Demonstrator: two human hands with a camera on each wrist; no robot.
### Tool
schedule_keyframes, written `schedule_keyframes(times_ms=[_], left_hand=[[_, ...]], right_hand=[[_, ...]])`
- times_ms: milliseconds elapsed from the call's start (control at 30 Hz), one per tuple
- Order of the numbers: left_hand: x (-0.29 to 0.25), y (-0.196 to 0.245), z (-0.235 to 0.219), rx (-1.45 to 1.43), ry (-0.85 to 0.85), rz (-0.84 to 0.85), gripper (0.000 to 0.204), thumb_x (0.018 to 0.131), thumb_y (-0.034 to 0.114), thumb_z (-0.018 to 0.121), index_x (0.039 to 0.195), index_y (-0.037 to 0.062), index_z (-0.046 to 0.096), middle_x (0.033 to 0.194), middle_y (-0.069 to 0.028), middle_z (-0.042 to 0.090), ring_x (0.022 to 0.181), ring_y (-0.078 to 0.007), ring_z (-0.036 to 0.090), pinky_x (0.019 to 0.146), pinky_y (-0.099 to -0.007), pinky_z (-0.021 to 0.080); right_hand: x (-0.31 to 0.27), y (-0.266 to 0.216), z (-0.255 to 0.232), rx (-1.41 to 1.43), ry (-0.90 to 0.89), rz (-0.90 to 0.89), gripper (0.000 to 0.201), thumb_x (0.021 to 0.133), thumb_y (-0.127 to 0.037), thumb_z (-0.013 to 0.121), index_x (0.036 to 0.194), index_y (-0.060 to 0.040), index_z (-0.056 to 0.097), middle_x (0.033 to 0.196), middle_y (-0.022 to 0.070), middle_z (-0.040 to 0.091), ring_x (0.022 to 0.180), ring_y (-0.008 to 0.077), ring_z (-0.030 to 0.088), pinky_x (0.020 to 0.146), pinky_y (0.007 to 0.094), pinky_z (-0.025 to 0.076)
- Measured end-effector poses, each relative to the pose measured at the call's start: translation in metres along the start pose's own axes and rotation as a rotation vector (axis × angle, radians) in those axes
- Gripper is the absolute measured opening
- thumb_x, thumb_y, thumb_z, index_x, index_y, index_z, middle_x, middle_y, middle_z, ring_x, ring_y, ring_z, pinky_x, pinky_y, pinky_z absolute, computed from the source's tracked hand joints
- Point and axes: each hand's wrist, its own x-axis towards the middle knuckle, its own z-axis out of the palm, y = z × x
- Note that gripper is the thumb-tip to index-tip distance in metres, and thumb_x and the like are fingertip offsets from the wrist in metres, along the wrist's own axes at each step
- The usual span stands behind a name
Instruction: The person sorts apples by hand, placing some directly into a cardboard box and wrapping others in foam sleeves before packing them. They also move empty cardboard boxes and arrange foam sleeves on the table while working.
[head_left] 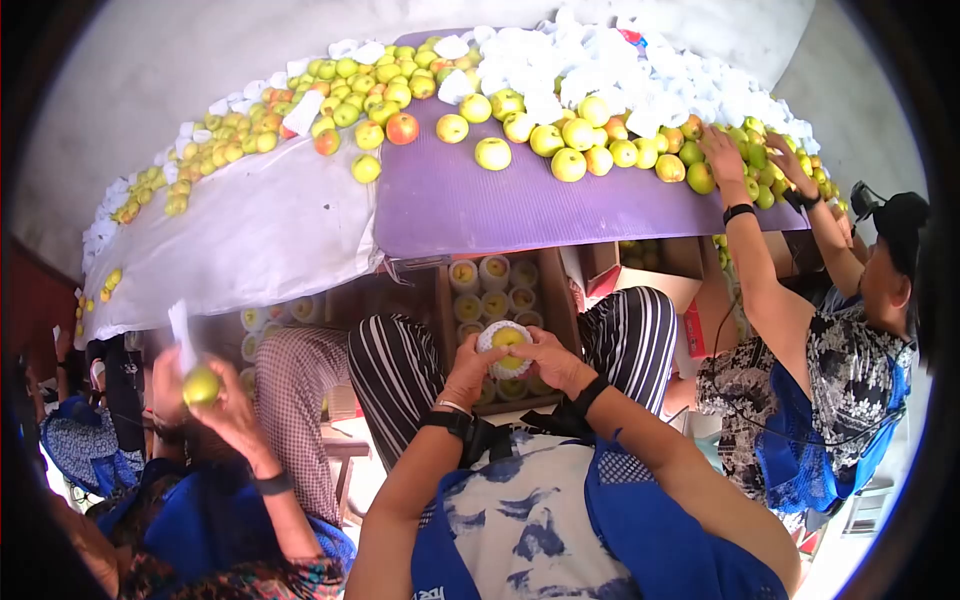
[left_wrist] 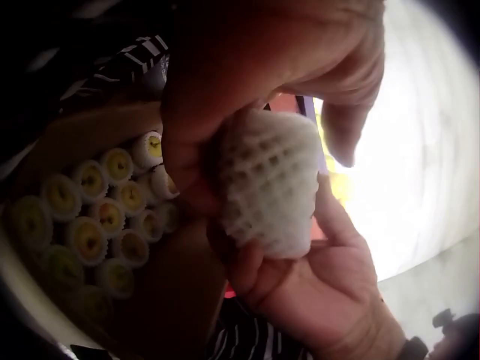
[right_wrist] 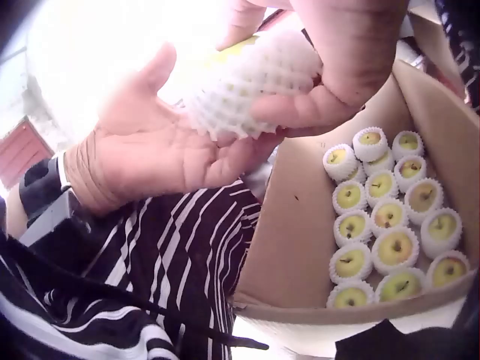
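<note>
A yellow-green apple (head_left: 508, 338) sits in a white foam net sleeve (right_wrist: 240, 94), held between both hands over a box. My left hand (head_left: 464, 372) cups it from the left, its fingers curled under the sleeve and the thumb standing off to the side in the right wrist view. From the right, my right hand (head_left: 553, 358) grips the sleeve with thumb and fingers. The apple's top shows at the sleeve's mouth; in the left wrist view the sleeve (left_wrist: 274, 187) covers it. Below, a cardboard box (right_wrist: 289, 225) holds rows of sleeved apples (right_wrist: 395, 249).
A purple mat (head_left: 480, 205) on the table ahead bears many loose apples (head_left: 492, 154) and a heap of white foam sleeves (head_left: 690, 85). Another person at left holds an apple (head_left: 201, 386). A person at right reaches into the apples. More cardboard boxes (head_left: 665, 270) stand under the table.
</note>
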Motion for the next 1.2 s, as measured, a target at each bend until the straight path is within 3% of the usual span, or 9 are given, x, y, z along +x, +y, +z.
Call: schedule_keyframes(times_ms=[67,300,367,567,700,767,833,900,1200], left_hand=[[0.003,0.005,0.002,-0.202,0.031,-0.053,0.042,0.073,0.011,0.065,0.111,0.0021,0.050,0.104,-0.0074,0.057,0.096,-0.0190,0.055,0.080,-0.0323,0.046],[0.015,0.011,0.003,-0.210,0.015,-0.057,0.045,0.075,0.018,0.064,0.114,0.0033,0.047,0.104,-0.0092,0.056,0.092,-0.0206,0.056,0.080,-0.0336,0.045],[0.019,0.013,0.006,-0.283,0.315,-0.200,0.050,0.077,0.029,0.062,0.117,0.0066,0.042,0.105,-0.0109,0.054,0.092,-0.0237,0.054,0.080,-0.0388,0.044],[0.020,0.017,0.003,-0.392,0.297,-0.129,0.048,0.078,0.037,0.058,0.115,0.0101,0.041,0.103,-0.0128,0.053,0.096,-0.0249,0.049,0.080,-0.0423,0.040],[0.017,0.023,0.006,-0.370,0.206,-0.101,0.040,0.082,0.030,0.053,0.113,0.0060,0.044,0.103,-0.0123,0.054,0.097,-0.0227,0.050,0.080,-0.0372,0.041],[0.018,0.028,0.008,-0.354,0.217,-0.118,0.037,0.084,0.025,0.051,0.113,0.0031,0.045,0.104,-0.0119,0.054,0.098,-0.0212,0.051,0.080,-0.0348,0.042],[0.016,0.030,0.008,-0.306,0.140,-0.119,0.034,0.084,0.022,0.050,0.112,0.0023,0.045,0.104,-0.0114,0.055,0.098,-0.0200,0.052,0.081,-0.0337,0.042],[0.015,0.034,0.008,-0.300,0.142,-0.138,0.033,0.085,0.022,0.049,0.110,0.0017,0.047,0.103,-0.0115,0.056,0.098,-0.0196,0.053,0.081,-0.0326,0.043],[0.023,0.035,-0.001,-0.268,0.053,-0.188,0.030,0.084,0.016,0.053,0.110,0.0019,0.048,0.100,-0.0107,0.059,0.095,-0.0178,0.055,0.081,-0.0292,0.042]], right_hand=[[0.002,-0.005,-0.004,0.049,-0.026,0.023,0.050,0.075,-0.021,0.066,0.118,-0.0048,0.045,0.108,0.0071,0.055,0.097,0.0191,0.056,0.067,0.0335,0.051],[0.018,-0.015,-0.017,0.218,-0.185,0.073,0.050,0.077,-0.020,0.064,0.120,-0.0044,0.045,0.112,0.0080,0.055,0.098,0.0197,0.056,0.077,0.0362,0.050],[0.031,-0.012,-0.017,0.278,-0.167,0.063,0.047,0.077,-0.019,0.064,0.119,-0.0043,0.047,0.110,0.0082,0.056,0.098,0.0200,0.056,0.079,0.0372,0.049],[0.107,0.033,-0.053,0.667,0.067,-0.018,0.039,0.077,-0.010,0.061,0.114,-0.0030,0.051,0.107,0.0090,0.058,0.100,0.0237,0.056,0.086,0.0374,0.045],[0.173,0.096,-0.118,0.320,0.313,-0.200,0.033,0.077,-0.004,0.054,0.110,-0.0001,0.051,0.104,0.0165,0.058,0.099,0.0289,0.056,0.088,0.0335,0.043],[0.148,0.040,-0.086,-0.828,0.335,-0.481,0.039,0.076,-0.014,0.061,0.112,-0.0032,0.049,0.102,0.0119,0.058,0.090,0.0266,0.058,0.081,0.0387,0.046],[0.170,0.046,-0.090,-0.789,0.430,-0.492,0.040,0.074,-0.013,0.062,0.110,-0.0019,0.050,0.096,0.0102,0.060,0.083,0.0227,0.059,0.076,0.0365,0.047],[0.184,0.040,-0.092,-1.095,0.524,-0.472,0.029,0.077,-0.017,0.053,0.103,-0.0034,0.055,0.102,0.0189,0.058,0.093,0.0349,0.056,0.080,0.0400,0.045],[0.259,0.045,-0.117,-1.250,0.682,-0.218,0.029,0.078,-0.018,0.052,0.103,-0.0031,0.055,0.102,0.0190,0.058,0.092,0.0355,0.056,0.079,0.0402,0.045]])
